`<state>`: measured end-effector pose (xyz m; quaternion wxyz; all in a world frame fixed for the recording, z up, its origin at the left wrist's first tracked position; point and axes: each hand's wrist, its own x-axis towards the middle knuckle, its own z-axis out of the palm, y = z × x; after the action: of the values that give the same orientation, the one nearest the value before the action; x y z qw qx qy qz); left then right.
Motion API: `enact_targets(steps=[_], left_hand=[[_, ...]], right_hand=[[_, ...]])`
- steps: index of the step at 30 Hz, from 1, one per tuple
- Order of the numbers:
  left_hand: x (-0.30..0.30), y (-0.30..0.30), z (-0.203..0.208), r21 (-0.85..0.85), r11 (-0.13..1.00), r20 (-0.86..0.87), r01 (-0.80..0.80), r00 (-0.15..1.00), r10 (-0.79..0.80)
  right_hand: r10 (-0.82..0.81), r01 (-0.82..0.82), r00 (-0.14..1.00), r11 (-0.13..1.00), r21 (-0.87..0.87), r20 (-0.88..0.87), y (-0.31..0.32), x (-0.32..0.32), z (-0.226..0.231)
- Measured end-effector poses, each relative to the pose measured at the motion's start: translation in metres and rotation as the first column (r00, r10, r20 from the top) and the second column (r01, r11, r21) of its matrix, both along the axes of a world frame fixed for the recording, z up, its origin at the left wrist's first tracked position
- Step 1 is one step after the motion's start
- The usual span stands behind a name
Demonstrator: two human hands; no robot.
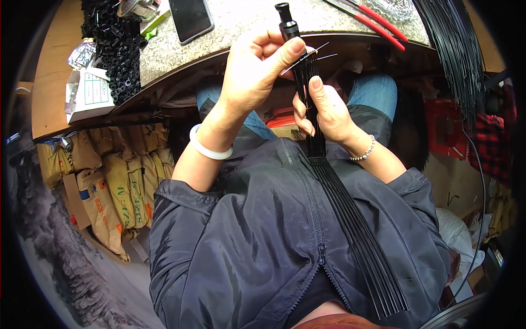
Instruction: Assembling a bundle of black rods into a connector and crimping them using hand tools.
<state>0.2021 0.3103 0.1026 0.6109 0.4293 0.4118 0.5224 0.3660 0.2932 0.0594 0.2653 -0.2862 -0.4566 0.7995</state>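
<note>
A black umbrella frame [315,147] runs from my hands down over the front of my dark jacket, its thin ribs fanned side by side toward the lower right. At its upper end stands a black shaft with a knobbed tip [286,19]. My left hand [262,63] is closed around this upper part, thumb and fingers pressed together. Thin metal wires [323,56] stick out sideways beside the left thumb; what fixes them is hidden. Lower down, my right hand [327,112] is wrapped round the bundled ribs, its thumb pointing up along them.
On the speckled tabletop [164,63] lie a phone [190,19] and red-handled pliers [383,27]. Small black parts [112,49] are heaped left, beside a white box [90,93]. Black rods [455,49] hang over the right edge. Yellow-brown sacks [118,186] stand below.
</note>
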Motion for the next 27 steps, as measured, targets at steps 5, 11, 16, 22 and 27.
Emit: enact_targets(steps=[5, 11, 16, 22, 27], left_hand=[[0.000, 0.001, -0.003, 0.011, 1.000, -0.055, -0.003, 0.998, 0.004], [-0.002, -0.002, -0.006, -0.022, 0.997, 0.078, 0.069, 0.995, -0.067], [0.002, -0.018, 0.002, 0.144, 0.986, 0.055, 0.083, 0.994, -0.092], [0.003, -0.020, 0.002, 0.079, 0.996, -0.043, 0.043, 0.998, -0.039], [-0.004, -0.011, 0.013, 0.002, 0.996, -0.076, 0.089, 0.993, -0.089]], right_hand=[[-0.010, 0.010, 1.000, 1.000, -0.003, 0.014, 0.000, 0.001, -0.001], [-0.008, 0.008, 1.000, 1.000, -0.004, -0.007, 0.000, 0.002, -0.002], [0.019, -0.018, 0.999, 0.998, 0.066, -0.025, 0.001, 0.005, -0.009], [0.034, -0.033, 0.992, 0.999, 0.010, -0.120, 0.000, 0.003, -0.012], [0.051, -0.050, 0.990, 0.999, 0.010, -0.134, -0.001, 0.006, -0.012]])
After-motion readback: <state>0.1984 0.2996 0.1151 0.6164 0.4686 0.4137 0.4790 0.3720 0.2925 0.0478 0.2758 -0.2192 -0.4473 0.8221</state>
